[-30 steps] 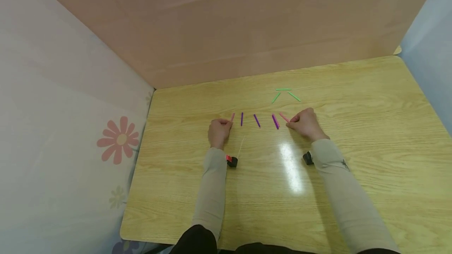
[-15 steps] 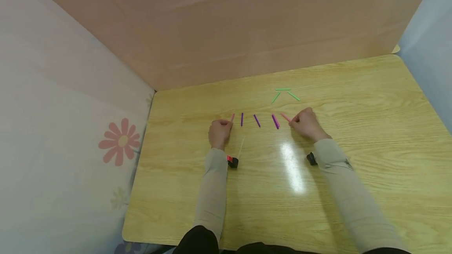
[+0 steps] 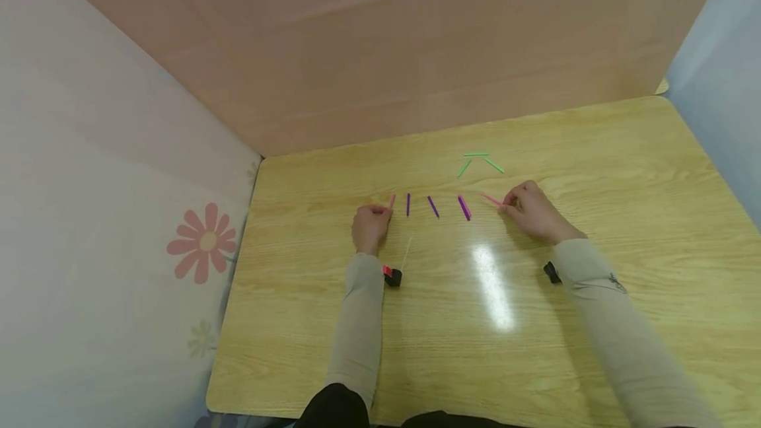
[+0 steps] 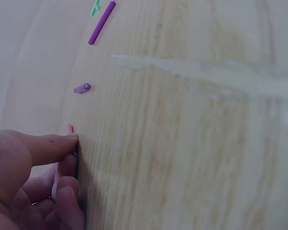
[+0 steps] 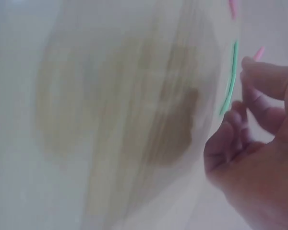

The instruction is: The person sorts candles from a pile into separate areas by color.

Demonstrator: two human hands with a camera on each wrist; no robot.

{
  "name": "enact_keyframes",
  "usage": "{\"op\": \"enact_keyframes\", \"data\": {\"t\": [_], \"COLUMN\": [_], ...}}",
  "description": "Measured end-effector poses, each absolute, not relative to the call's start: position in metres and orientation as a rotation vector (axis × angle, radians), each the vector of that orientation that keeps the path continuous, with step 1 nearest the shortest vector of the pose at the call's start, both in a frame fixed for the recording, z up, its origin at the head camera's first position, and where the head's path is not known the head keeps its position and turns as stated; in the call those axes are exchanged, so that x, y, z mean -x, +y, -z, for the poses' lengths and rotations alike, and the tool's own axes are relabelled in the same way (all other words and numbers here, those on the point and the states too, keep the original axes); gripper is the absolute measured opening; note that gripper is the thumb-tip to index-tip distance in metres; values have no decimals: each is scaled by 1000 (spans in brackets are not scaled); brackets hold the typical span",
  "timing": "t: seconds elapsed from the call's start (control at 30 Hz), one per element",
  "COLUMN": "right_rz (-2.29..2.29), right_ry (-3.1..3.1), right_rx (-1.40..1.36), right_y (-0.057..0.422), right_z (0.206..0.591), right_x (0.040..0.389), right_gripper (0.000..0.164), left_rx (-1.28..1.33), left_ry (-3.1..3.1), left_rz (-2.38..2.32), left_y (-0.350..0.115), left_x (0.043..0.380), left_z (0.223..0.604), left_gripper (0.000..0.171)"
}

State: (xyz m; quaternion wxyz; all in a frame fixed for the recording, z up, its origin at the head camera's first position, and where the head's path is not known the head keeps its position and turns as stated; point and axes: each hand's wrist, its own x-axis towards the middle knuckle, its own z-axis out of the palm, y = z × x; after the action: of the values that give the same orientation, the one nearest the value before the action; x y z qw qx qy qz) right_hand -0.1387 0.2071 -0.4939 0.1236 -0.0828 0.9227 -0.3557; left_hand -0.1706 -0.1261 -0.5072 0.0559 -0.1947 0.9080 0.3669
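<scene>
In the head view my left hand [image 3: 370, 226] pinches the near end of a short pink stick [image 3: 392, 201] between thumb and finger, low at the table. The left wrist view shows the tip of that pink stick [image 4: 70, 128] past the thumb. My right hand [image 3: 535, 211] pinches another pink stick [image 3: 491, 199] by its right end, and the free end points left. Between the hands lie two separate purple sticks, one nearly upright in view [image 3: 408, 205] and one slanted [image 3: 433, 207]. Farther right, a purple stick [image 3: 463, 209] lies right alongside a pink one [image 3: 467, 203].
Behind this row, several green sticks [image 3: 476, 154] form an open, roof-like shape on the wooden table [image 3: 309, 322]. A brown panel [image 3: 416, 51] rises along the table's back edge, and a flowered white curtain [image 3: 107, 230] hangs at the left.
My right hand has moved a little to the right with its pink stick, away from the purple and pink pair. My left hand keeps its place and its pinch.
</scene>
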Motion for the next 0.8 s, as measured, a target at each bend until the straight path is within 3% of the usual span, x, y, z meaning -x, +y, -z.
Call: {"op": "enact_keyframes", "data": {"t": [0.8], "right_rz": [872], "right_ry": [2782], "right_rx": [324], "right_y": [272], "right_z": [496], "right_x": [145], "right_gripper": [23], "left_rx": [550], "left_ry": [2780], "left_rz": [-1096], "left_y": [-127], "left_x": [170], "left_z": [508], "left_gripper": [22]}}
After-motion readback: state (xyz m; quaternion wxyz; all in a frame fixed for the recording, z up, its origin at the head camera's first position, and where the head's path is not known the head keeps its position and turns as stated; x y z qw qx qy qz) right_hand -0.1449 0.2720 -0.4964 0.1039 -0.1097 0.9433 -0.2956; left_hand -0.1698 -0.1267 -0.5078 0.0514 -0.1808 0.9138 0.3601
